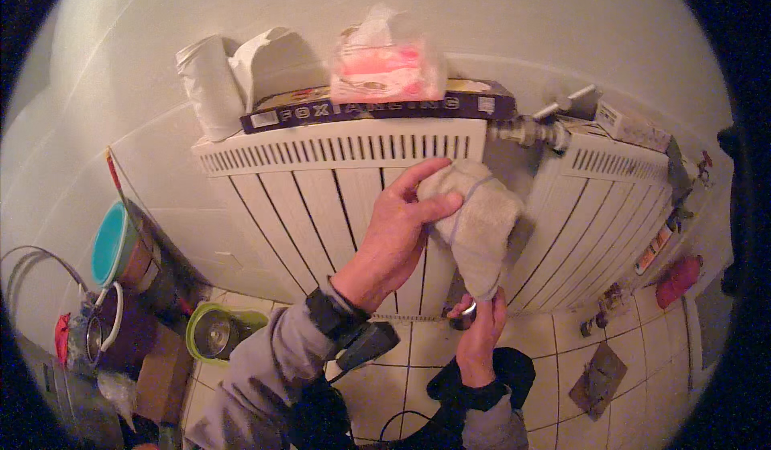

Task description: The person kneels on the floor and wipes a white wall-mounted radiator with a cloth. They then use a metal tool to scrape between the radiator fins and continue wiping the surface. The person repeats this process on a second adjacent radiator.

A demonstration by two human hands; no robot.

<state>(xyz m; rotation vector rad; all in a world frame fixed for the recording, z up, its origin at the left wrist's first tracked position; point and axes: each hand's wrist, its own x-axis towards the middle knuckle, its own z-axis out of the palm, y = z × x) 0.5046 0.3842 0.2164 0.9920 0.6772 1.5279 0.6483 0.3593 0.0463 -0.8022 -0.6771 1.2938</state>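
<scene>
A beige cloth [479, 221] with pale stripes hangs bunched between my two hands, before a white panel radiator [289, 209]. My left hand [400, 227] grips its upper left edge between thumb and fingers. Lower down, my right hand [482, 329] holds the cloth's narrow bottom end, with a shiny metal thing [468, 309] by its fingers; what that is I cannot tell. On the radiator's top lies a dark flat box [385, 109] with a pack of tissues [385, 67] on it. A white paper roll [208, 89] stands at the box's left end.
Pipe fittings [527, 132] join near a second radiator [602, 191] on the right. Down left are a green tub [196, 335], a turquoise basin [108, 242] and a cardboard box [161, 372]. A dark flat-headed tool [370, 344] and a brown flat piece [598, 381] lie on the tiled floor.
</scene>
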